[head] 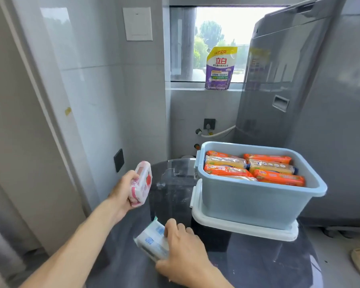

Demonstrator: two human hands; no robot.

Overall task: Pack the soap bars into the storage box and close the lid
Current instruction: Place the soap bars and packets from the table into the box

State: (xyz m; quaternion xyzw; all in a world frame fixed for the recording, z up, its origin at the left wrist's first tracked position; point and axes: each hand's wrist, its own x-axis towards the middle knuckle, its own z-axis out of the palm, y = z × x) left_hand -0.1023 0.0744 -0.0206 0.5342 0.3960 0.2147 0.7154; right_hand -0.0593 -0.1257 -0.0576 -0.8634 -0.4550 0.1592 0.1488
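Observation:
A light blue storage box [247, 202] stands on its white lid [245, 227] at the right of a dark glass table. Several orange and yellow wrapped soap bars [254, 168] fill it. My left hand [123, 192] holds a pink-and-white wrapped soap bar [140, 182] in the air, left of the box. My right hand [185, 248] grips a blue-and-white wrapped soap bar [153, 239] lying on the table near the front.
The round dark glass table [247, 265] fills the foreground. A grey washing machine [299, 80] stands behind the box. A purple detergent pouch [219, 68] sits on the window sill. Tiled walls close in at left and back.

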